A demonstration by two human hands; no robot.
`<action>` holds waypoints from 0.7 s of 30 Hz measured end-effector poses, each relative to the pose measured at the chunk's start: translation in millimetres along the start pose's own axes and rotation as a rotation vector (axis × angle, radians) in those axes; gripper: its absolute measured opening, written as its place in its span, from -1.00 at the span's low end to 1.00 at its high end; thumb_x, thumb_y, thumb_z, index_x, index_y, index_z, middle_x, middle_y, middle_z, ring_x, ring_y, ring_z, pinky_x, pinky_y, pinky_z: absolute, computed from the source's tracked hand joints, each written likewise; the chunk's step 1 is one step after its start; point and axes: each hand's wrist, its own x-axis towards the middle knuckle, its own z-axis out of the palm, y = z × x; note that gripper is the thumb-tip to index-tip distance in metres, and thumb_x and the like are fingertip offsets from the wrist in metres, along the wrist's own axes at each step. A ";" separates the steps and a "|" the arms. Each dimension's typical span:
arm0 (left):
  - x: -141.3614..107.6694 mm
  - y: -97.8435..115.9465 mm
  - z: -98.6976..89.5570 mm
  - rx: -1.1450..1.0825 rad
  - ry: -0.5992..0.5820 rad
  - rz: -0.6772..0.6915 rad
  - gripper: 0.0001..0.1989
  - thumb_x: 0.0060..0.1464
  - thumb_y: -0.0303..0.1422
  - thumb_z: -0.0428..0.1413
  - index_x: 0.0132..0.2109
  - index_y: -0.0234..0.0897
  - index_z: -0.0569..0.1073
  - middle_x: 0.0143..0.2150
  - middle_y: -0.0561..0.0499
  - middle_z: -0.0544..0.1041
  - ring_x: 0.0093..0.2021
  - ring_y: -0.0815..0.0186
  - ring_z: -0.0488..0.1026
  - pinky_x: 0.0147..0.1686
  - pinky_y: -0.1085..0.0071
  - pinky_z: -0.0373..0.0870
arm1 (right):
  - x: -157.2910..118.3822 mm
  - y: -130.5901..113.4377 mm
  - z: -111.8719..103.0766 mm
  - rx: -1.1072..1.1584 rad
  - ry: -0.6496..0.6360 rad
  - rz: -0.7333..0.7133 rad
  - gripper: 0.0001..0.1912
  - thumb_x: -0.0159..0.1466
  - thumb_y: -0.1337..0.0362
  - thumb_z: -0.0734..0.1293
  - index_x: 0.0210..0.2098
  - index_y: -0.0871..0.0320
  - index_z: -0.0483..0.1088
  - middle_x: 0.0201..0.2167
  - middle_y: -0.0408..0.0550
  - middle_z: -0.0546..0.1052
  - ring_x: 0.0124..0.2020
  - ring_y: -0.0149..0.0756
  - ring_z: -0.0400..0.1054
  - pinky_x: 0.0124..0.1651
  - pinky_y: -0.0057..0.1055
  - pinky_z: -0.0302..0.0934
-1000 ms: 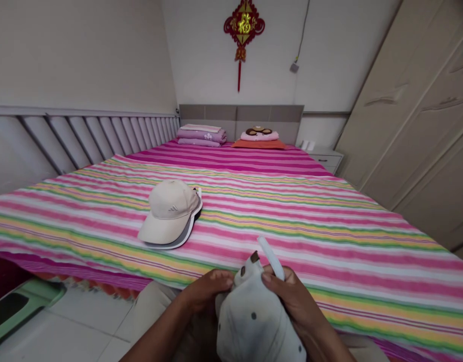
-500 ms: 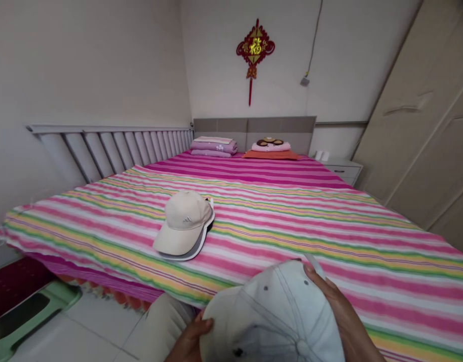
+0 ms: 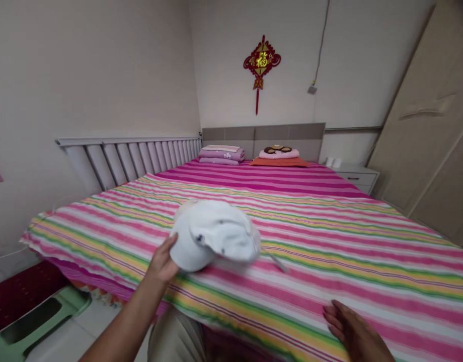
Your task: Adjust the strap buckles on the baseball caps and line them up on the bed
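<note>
Right hand [image 3: 355, 333] has come off the white cap [image 3: 216, 235]; its fingers [image 3: 331, 315] released, spread open over the striped bedsheet [image 3: 367, 281]; left hand [image 3: 161, 264] alone now bears the cap, fingers clenched on its edge; cap blurred, held above the sheet.

The bed [image 3: 367, 281] runs to the far wall, with a slatted rail [image 3: 129, 161] along its left side and a wardrobe [image 3: 416, 151] on its right. Folded bedding [image 3: 221, 155] and a pillow [image 3: 279, 153] lie at its far end, before the headboard [image 3: 288, 138]. A cap [image 3: 212, 234] is in the left hand [image 3: 161, 261], above the bed.
</note>
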 end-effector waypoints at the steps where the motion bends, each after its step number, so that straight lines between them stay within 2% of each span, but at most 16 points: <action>1: 10.2 15.5 10.4 -0.038 -0.026 0.076 -0.55 0.13 -0.50 -0.18 0.18 -0.38 0.16 -0.35 -0.12 0.59 -0.26 0.21 0.51 0.01 0.19 0.25 | 1.6 2.5 -1.3 -0.004 0.007 -0.013 -0.42 -0.31 0.07 0.50 -0.31 0.17 0.39 -0.42 -0.10 0.56 -0.34 -0.26 0.44 -0.37 -0.50 0.34; 3: 29.0 41.1 24.1 -0.110 -0.063 0.268 -0.56 0.15 -0.45 -0.18 0.19 -0.35 0.14 -0.35 -0.09 0.59 -0.31 0.27 0.52 0.01 0.25 0.27 | 3.1 5.9 -2.5 -0.011 0.014 -0.032 -0.44 -0.28 0.06 0.50 -0.32 0.17 0.39 -0.41 -0.11 0.56 -0.33 -0.26 0.44 -0.36 -0.51 0.34; 5: 43.4 54.2 24.9 -0.171 -0.016 0.345 -0.56 0.14 -0.43 -0.15 0.18 -0.33 0.15 -0.31 -0.07 0.59 -0.30 0.30 0.52 -0.01 0.30 0.30 | 3.4 7.7 -2.6 -0.012 0.005 -0.044 -0.47 -0.25 0.04 0.48 -0.33 0.17 0.39 -0.39 -0.10 0.56 -0.32 -0.25 0.44 -0.35 -0.49 0.34; 7: 51.8 53.1 12.7 -0.225 0.122 0.286 -0.56 0.14 -0.43 -0.14 0.17 -0.35 0.17 -0.28 -0.10 0.58 -0.31 0.27 0.52 -0.05 0.26 0.34 | 3.6 8.9 -2.3 -0.010 0.001 -0.054 -0.49 -0.21 0.03 0.47 -0.33 0.18 0.39 -0.38 -0.10 0.56 -0.32 -0.25 0.44 -0.35 -0.49 0.35; 9: 54.0 42.4 -7.1 -0.253 0.239 0.193 -0.57 0.14 -0.46 -0.17 0.16 -0.38 0.18 -0.27 -0.14 0.57 -0.32 0.22 0.53 -0.08 0.20 0.36 | 4.3 9.7 -1.9 -0.021 0.013 -0.063 -0.49 -0.21 0.03 0.47 -0.32 0.18 0.39 -0.40 -0.11 0.56 -0.34 -0.28 0.44 -0.37 -0.51 0.34; 13: 48.8 21.9 -41.2 -0.245 0.307 0.122 -0.55 0.12 -0.53 -0.22 0.17 -0.44 0.16 -0.25 -0.22 0.56 -0.30 0.18 0.52 -0.10 0.17 0.38 | 4.6 10.2 0.0 -0.057 0.051 -0.072 -0.48 -0.25 0.04 0.49 -0.35 0.17 0.39 -0.46 -0.14 0.55 -0.40 -0.35 0.43 -0.43 -0.58 0.32; 16: 46.4 20.7 -47.6 -0.233 0.332 0.095 -0.55 0.11 -0.52 -0.21 0.17 -0.43 0.16 -0.27 -0.20 0.57 -0.34 0.20 0.53 -0.13 0.20 0.41 | 2.0 9.6 2.7 -0.065 0.060 -0.076 -0.47 -0.27 0.07 0.50 -0.35 0.19 0.39 -0.47 -0.13 0.55 -0.41 -0.36 0.42 -0.45 -0.60 0.31; 21: 43.4 18.7 -39.9 -0.177 0.342 0.073 -0.57 0.13 -0.48 -0.16 0.15 -0.46 0.19 -0.44 -0.14 0.58 -0.46 0.26 0.53 -0.26 0.36 0.47 | 1.3 10.8 4.6 -0.060 0.080 -0.109 -0.54 -0.23 0.18 0.50 -0.35 0.21 0.39 -0.50 -0.10 0.54 -0.44 -0.37 0.42 -0.48 -0.61 0.31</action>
